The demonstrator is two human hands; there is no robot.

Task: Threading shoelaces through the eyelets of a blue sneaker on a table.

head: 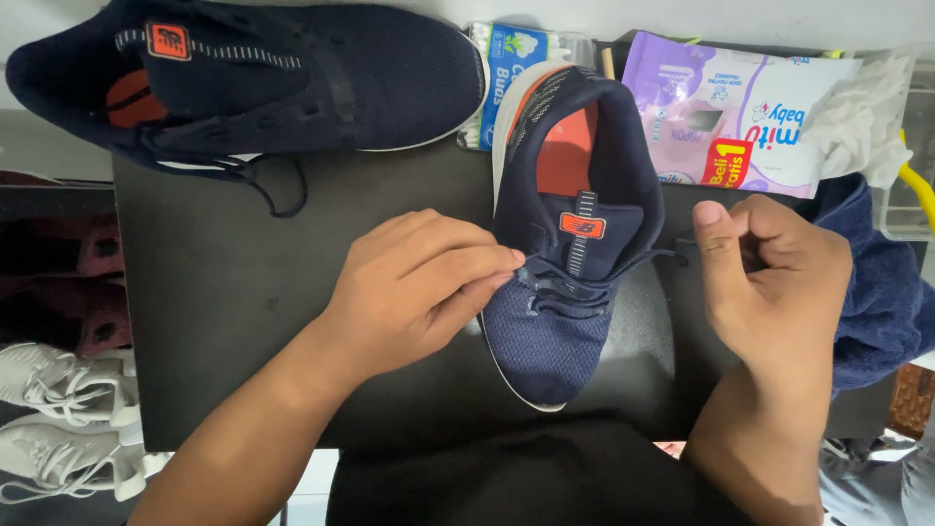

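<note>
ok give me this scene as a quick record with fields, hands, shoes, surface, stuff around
left hand: left hand pinches the lace at the shoe's left side
right hand: right hand closed on the lace end, to the shoe's right
shoe in work: navy shoe with orange insole, toe toward the person
second shoe: matching navy shoe, on its side, upper left
surface: black tabletop
behind: purple wipes packet, cotton buds pack
right edge: blue towel
floor left: white sneakers

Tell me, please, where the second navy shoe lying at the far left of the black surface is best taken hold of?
Probably at the heel collar of the second navy shoe, coming from its left end: it lies on its side, opening exposed and free, while loose laces trail beneath. The left hand is nearer it.
</note>
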